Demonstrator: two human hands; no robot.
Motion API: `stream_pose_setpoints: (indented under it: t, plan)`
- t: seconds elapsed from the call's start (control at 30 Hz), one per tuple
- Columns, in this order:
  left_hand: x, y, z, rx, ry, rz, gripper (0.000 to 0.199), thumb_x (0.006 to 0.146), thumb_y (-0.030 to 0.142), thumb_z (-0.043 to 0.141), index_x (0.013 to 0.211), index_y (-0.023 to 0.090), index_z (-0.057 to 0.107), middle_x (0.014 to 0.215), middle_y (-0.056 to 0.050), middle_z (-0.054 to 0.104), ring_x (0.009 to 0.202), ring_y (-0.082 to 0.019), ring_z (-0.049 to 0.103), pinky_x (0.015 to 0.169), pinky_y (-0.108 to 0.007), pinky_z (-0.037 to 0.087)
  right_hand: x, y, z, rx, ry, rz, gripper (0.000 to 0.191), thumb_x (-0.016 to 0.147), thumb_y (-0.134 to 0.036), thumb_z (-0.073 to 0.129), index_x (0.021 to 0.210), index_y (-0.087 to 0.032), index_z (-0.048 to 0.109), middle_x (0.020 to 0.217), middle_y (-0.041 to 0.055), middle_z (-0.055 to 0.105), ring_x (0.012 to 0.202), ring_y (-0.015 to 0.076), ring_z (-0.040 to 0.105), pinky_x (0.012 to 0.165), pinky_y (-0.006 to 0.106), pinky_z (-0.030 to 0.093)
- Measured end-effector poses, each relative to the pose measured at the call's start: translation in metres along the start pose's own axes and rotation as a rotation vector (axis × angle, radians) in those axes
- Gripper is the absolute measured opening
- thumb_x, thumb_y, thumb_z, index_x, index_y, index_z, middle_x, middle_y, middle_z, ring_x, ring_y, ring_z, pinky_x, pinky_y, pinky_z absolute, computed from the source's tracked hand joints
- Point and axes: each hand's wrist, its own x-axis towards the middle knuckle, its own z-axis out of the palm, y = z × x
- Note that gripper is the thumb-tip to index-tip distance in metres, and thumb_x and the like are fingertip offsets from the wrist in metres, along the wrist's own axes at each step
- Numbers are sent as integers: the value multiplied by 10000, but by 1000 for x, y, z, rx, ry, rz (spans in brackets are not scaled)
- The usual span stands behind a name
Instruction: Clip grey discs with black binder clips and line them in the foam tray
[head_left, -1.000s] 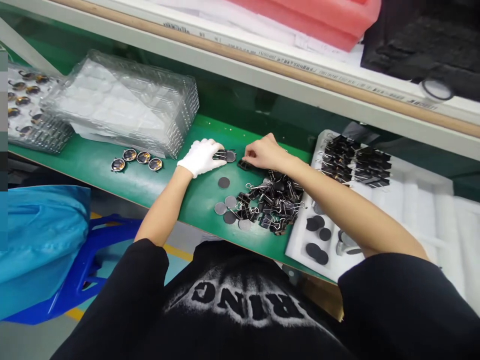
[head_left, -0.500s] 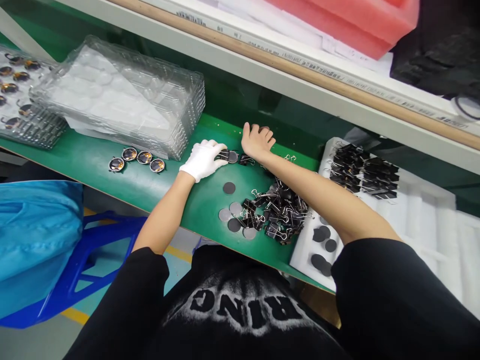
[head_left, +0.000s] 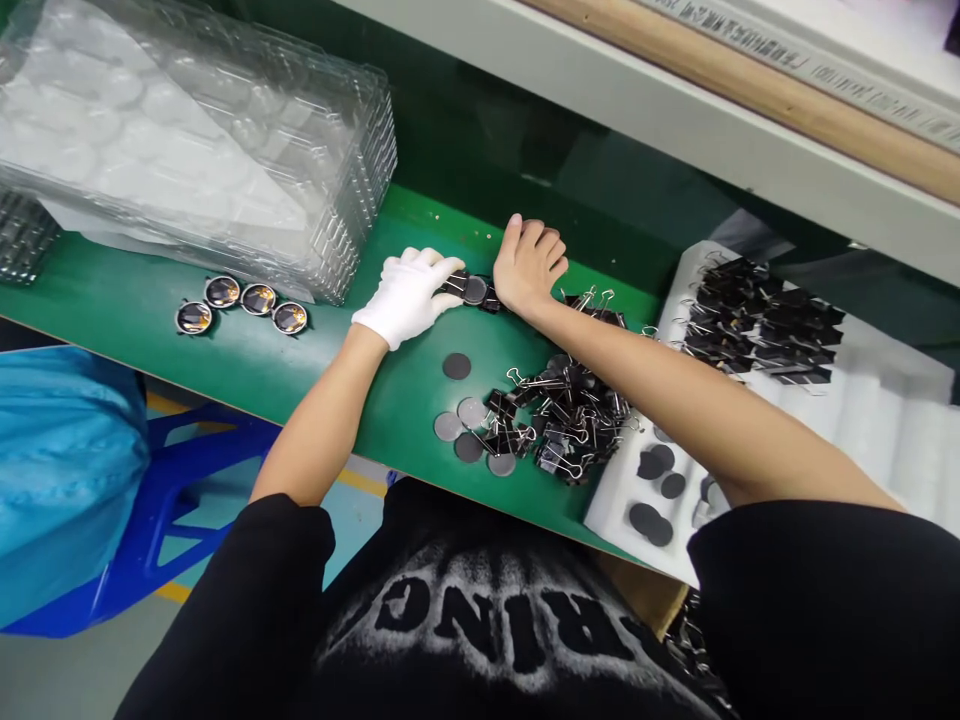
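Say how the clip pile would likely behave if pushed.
The clip pile would probably shift raggedly, not as one block, since its pieces lie heaped at odd angles. Jutting wire handles may snag one another. Rolling seems unlikely, given the angular bodies.

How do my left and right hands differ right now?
Your left hand wears a white glove; your right hand is bare. The left hand pinches a black clip; the right hand is open, its heel beside another clip. Both are over the green table.

Stacked clear plastic trays point(head_left: 352, 215) with white sheeting point(head_left: 150, 150), turquoise fabric point(head_left: 67, 470) beside a blue stool point(head_left: 127, 572).
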Motion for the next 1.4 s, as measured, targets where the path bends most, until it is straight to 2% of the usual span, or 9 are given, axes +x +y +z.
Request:
stream_pose_setpoints:
  t: [0.27, 0.47, 0.73, 0.87, 0.97, 1.03, 1.1, 1.23, 1.4]
  plan:
    - [6, -5, 2, -24, -4, 35, 588, 1039, 587, 577, 1578, 351, 563, 1530, -132, 563, 1466, -458, 429, 1195, -592, 342, -1, 6, -2, 4, -62, -85, 755, 1094, -719, 78, 1492, -274, 540, 1472, 209, 485, 1488, 470, 422, 1084, 739, 410]
    - [9, -5, 5, -25, 7, 72, 590, 1045, 564, 573, 1584, 324, 559, 1527, -137, 573, 1471, -462, 435, 1200, -624, 332, 5, 11, 4, -91, -146, -23, 756, 1107, -682, 49, 1501, -250, 529, 1512, 208, 452, 1499, 453, 416, 1095, 712, 412]
    - [11, -10, 10, -11, 61, 140, 576, 1047, 534, 573, 1566, 287, 580, 1519, -148, 593, 1450, -453, 481, 1194, -616, 355, -1, -11, -4, 164, 21, 190, 660, 1129, -604, 86, 1386, -203, 543, 1476, 200, 468, 1521, 399, 381, 1207, 744, 271]
    - [3, -13, 1, -121, 128, 142, 517, 999, 480, 626, 1445, 222, 673, 1470, -145, 660, 1344, -375, 591, 1149, -526, 446, -5, -25, -42, 344, -17, 155, 662, 1115, -653, 126, 1294, -246, 616, 1490, 163, 509, 1496, 366, 417, 1224, 678, 295]
    - [-8, -6, -11, -457, 139, 123, 461, 1057, 522, 488, 1202, 165, 741, 1149, -112, 794, 1013, -237, 717, 973, -380, 546, -17, -25, -86, 611, -221, -120, 742, 1058, -794, 180, 1096, -248, 682, 1241, 111, 660, 1254, 302, 598, 1141, 544, 439]
    - [-17, 6, -18, -665, 171, 58, 590, 1100, 590, 345, 941, 166, 725, 871, -83, 783, 761, -180, 695, 812, -326, 553, -30, -18, -114, 730, -401, -320, 685, 960, -869, 433, 1029, -233, 678, 1051, 79, 701, 1028, 255, 650, 996, 449, 519]
    - [-26, 24, -25, -758, 212, 15, 671, 1110, 633, 283, 762, 191, 649, 696, -58, 719, 617, -154, 642, 706, -308, 522, -43, -7, -139, 762, -479, -412, 616, 823, -812, 698, 974, -216, 665, 917, 46, 689, 859, 212, 620, 844, 383, 520]
    - [-39, 66, -34, -711, 228, 38, 649, 1121, 600, 333, 645, 223, 560, 554, -21, 631, 532, -146, 590, 655, -319, 486, -69, 23, -172, 745, -445, -414, 490, 753, -648, 818, 862, -191, 682, 779, 0, 621, 724, 153, 531, 700, 322, 431]
    - [-45, 109, -32, -547, 132, 166, 652, 1126, 593, 324, 623, 243, 547, 510, -19, 596, 539, -183, 598, 668, -368, 484, -110, 68, -191, 792, -455, -367, 430, 753, -547, 849, 957, -186, 737, 692, -50, 547, 652, 130, 495, 646, 298, 413]
